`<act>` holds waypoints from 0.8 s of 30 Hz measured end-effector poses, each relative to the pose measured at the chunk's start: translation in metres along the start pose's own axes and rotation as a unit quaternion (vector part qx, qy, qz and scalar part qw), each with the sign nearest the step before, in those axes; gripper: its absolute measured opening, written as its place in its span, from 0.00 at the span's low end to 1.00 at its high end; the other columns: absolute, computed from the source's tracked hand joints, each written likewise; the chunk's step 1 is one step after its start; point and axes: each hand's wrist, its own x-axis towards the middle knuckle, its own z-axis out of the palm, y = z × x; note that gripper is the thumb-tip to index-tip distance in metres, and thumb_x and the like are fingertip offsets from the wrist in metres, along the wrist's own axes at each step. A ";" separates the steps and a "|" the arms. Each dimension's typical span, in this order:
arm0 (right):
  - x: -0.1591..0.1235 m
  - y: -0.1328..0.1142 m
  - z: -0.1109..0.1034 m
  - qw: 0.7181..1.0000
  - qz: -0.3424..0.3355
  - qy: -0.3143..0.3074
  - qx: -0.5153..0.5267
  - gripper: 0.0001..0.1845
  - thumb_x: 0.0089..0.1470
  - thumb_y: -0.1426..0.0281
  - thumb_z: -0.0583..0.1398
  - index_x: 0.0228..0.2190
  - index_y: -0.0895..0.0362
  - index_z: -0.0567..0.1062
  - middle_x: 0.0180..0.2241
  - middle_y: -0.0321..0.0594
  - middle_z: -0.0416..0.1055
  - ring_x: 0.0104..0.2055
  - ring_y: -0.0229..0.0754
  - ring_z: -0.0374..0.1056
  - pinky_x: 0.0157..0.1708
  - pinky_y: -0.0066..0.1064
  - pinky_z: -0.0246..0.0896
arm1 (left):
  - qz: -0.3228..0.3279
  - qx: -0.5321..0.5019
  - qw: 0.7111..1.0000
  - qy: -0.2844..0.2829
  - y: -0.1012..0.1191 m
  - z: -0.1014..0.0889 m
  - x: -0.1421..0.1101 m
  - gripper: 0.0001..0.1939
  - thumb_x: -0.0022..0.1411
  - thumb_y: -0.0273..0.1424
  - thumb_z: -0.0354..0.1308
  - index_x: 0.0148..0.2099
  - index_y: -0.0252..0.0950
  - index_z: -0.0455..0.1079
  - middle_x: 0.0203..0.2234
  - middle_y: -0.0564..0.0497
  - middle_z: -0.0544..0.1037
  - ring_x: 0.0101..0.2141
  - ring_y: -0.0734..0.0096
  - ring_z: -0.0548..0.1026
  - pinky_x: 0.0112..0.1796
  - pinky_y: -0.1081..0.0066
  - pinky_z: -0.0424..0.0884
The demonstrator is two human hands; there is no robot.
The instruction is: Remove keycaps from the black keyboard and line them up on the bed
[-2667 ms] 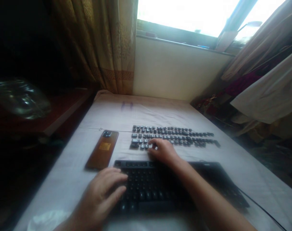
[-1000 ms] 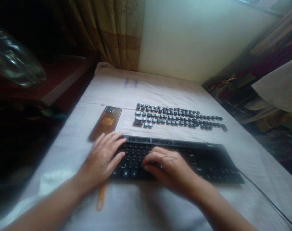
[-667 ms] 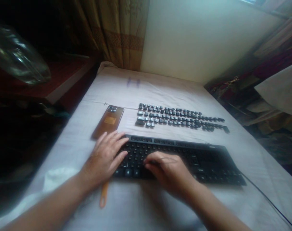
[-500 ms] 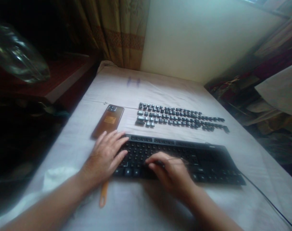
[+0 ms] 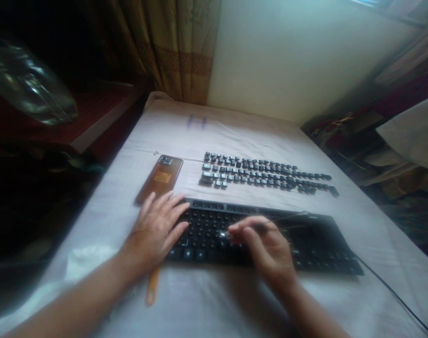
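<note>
A black keyboard (image 5: 315,234) lies across the bed or table cloth, with many keycaps off its upper and middle part. My left hand (image 5: 155,227) rests with fingers spread on the keyboard's left end. Closed in a pinch, my right hand (image 5: 270,244) is over the middle of the keyboard and grips a thin dark tool (image 5: 287,217), whose kind is too blurred to make out. At its fingertips a small keycap (image 5: 223,234) catches the light; whether it is off its seat I cannot tell. Loose black keycaps (image 5: 256,178) lie in rows beyond the keyboard.
A brown phone (image 5: 160,177) lies face down near my left fingers. An orange handle (image 5: 152,286) sticks out below my left wrist. The keyboard cable (image 5: 393,291) runs off to the lower right. A clear jar or bottle (image 5: 34,84) stands on a red-brown table (image 5: 90,117) at left.
My right hand has lifted slightly and shifted right, and a shiny keycap now shows at its fingertips. The left hand stays in place on the keyboard.
</note>
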 end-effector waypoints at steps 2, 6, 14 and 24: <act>0.001 -0.004 0.001 0.999 -0.033 -0.008 -0.026 0.04 0.62 0.72 0.59 0.37 0.54 0.76 0.32 0.38 0.80 0.29 0.37 0.77 0.29 0.26 0.76 | 0.014 -0.010 1.000 0.020 0.004 -0.005 0.000 0.18 0.71 0.34 0.51 0.60 0.38 0.67 0.59 0.44 0.72 0.62 0.51 0.64 0.62 0.42 0.49; 0.001 -0.016 0.006 0.992 -0.098 -0.018 -0.075 0.06 0.61 0.74 0.59 0.37 0.54 0.76 0.32 0.38 0.79 0.30 0.38 0.77 0.30 0.27 0.75 | 0.047 -0.085 0.995 0.039 0.020 -0.014 -0.001 0.17 0.68 0.37 0.56 0.57 0.41 0.69 0.51 0.47 0.78 0.57 0.54 0.69 0.63 0.45 0.49; -0.003 -0.031 0.021 0.981 -0.151 -0.084 -0.090 0.10 0.60 0.77 0.57 0.40 0.54 0.75 0.33 0.40 0.79 0.34 0.40 0.77 0.35 0.28 0.73 | 0.057 -0.222 0.973 -0.027 0.031 -0.019 -0.002 0.14 0.63 0.37 0.62 0.51 0.44 0.71 0.40 0.52 0.82 0.46 0.60 0.77 0.62 0.51 0.53; -0.007 -0.034 0.023 0.971 -0.184 -0.130 -0.079 0.14 0.59 0.79 0.57 0.44 0.53 0.72 0.36 0.41 0.79 0.37 0.42 0.77 0.38 0.30 0.73 | 0.013 -0.243 0.970 -0.021 0.035 -0.021 0.001 0.05 0.65 0.35 0.59 0.42 0.43 0.73 0.35 0.54 0.81 0.41 0.65 0.78 0.60 0.55 0.56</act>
